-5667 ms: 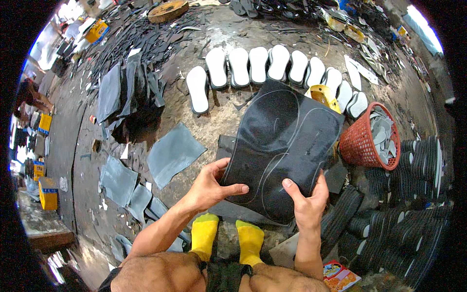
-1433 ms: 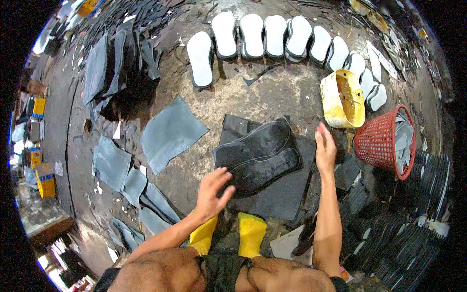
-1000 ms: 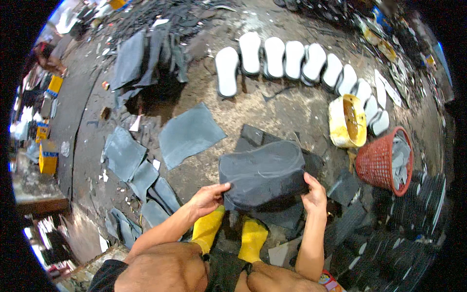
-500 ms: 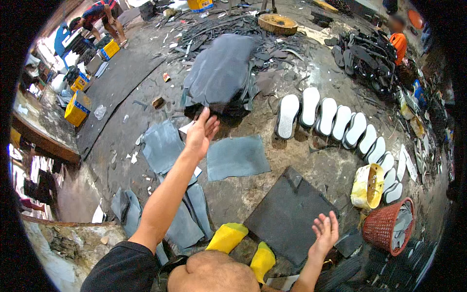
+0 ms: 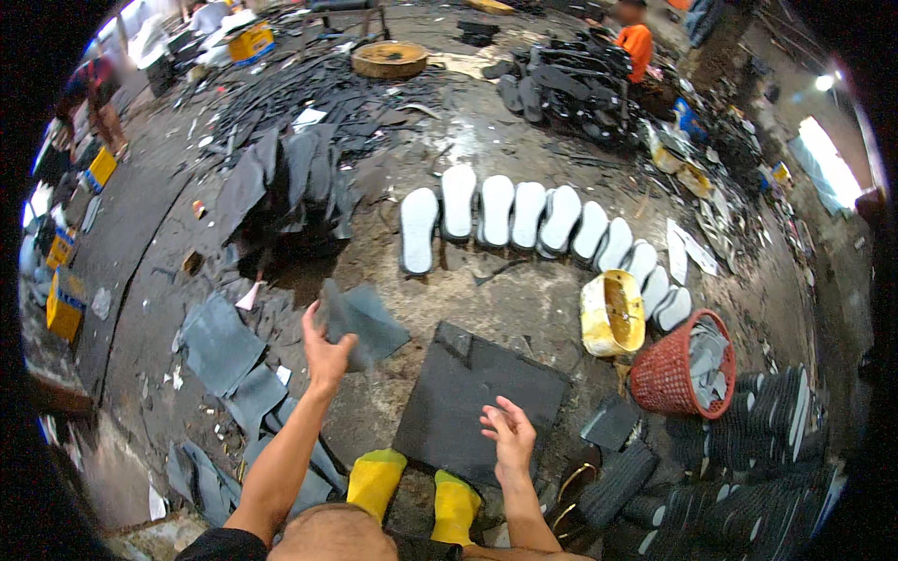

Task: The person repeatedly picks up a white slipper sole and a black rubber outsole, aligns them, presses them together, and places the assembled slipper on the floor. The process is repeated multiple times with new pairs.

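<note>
My left hand (image 5: 327, 360) is around the raised, blurred edge of a thin grey-blue sheet (image 5: 374, 323), thumb on one side and fingers on the other. The rest of that sheet lies on the floor. My right hand (image 5: 510, 438) hovers over a square black board (image 5: 477, 402), its fingers apart and nothing in them. Beyond my left hand stands a heap of dark sheets (image 5: 281, 192), some bent upright. More grey-blue sheets (image 5: 220, 344) lie to the left of my left forearm.
White-topped shoe soles (image 5: 419, 229) stand in a curved row ahead. At right are a yellow tub (image 5: 599, 318), a red basket (image 5: 655, 379) of grey scraps and stacked black soles (image 5: 767, 421). My yellow-covered feet (image 5: 376, 481) touch the floor near the board. A person in orange (image 5: 636, 49) sits far off.
My left hand has come back from the dark heap to the grey-blue sheet and lifted its edge. The heap's top sheets now stand bent up. The view has turned right.
</note>
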Motion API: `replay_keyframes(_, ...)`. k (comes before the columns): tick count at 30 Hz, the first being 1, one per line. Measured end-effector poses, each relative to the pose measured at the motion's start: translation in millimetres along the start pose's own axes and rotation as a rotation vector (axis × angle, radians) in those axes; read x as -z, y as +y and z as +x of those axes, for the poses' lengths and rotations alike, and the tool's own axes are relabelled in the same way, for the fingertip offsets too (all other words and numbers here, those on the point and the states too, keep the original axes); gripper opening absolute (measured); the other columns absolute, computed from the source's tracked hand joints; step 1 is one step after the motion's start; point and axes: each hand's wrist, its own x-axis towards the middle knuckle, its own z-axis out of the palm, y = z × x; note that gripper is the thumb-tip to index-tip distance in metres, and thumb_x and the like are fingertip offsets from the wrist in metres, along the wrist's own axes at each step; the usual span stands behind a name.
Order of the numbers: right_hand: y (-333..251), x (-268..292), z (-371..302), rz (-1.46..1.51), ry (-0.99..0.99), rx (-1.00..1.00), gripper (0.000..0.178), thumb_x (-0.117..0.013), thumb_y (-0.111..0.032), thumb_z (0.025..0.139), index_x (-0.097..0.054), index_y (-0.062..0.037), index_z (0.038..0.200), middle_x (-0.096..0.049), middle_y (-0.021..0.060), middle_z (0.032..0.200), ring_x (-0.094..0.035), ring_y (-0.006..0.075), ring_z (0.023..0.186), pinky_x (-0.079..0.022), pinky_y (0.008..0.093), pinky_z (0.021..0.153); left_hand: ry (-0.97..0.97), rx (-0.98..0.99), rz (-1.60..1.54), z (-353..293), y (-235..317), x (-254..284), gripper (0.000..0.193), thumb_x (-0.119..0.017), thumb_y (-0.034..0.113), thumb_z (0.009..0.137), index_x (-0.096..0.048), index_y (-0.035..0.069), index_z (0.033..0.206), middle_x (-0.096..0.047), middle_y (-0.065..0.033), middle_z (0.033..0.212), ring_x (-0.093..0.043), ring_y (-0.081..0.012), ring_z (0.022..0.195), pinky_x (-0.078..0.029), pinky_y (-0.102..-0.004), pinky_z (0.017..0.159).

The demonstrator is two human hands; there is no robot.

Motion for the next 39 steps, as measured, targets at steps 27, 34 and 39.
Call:
replay_keyframes(27,-126.3,-4.0,352.3,-0.877,0.381,0.693,0.051,-0.074,-0.029,0.087,-0.064,-0.0011,0.129,-0.07,0.0194,0.118,-0.067,0.0374,0.107,-0.05,0.0431,0.099,-0.688,-0.262,0.709,-115.6,-20.4,-39.2,0.044,-0.077,0.011,0.083,-0.066,0.009,0.125,-0.061,-0.0151,0.132,-0.057,-0.036,0.123,-0.046,-0.0456,0.104)
replay_keyframes(34,-170.5,-68.4,432.9,-1.129,0.501,0.142,0.105,-0.075,-0.064,0.077,-0.031,-0.0098,0.156,-0.046,0.0217,0.148,-0.041,0.0409,0.138,-0.047,0.0559,0.103,-0.941,-0.35,0.679,-93.0,-1.3,-63.6,0.039,-0.073,0.014,0.088,-0.065,0.011,0.125,-0.066,-0.012,0.121,-0.065,-0.0335,0.107,-0.055,-0.0435,0.088)
replay_keyframes(39,-181.0,-73.0,436.3,-1.214,0.509,0.089,0.103,-0.084,-0.045,0.07,-0.033,-0.0071,0.151,-0.051,0.0243,0.14,-0.053,0.0428,0.128,-0.052,0.0552,0.097,-1.059,-0.444,0.606,-55.6,-34.6,-157.3,0.04,-0.065,0.02,0.095,-0.059,0.007,0.133,-0.061,-0.0125,0.116,-0.067,-0.0341,0.096,-0.058,-0.0437,0.076)
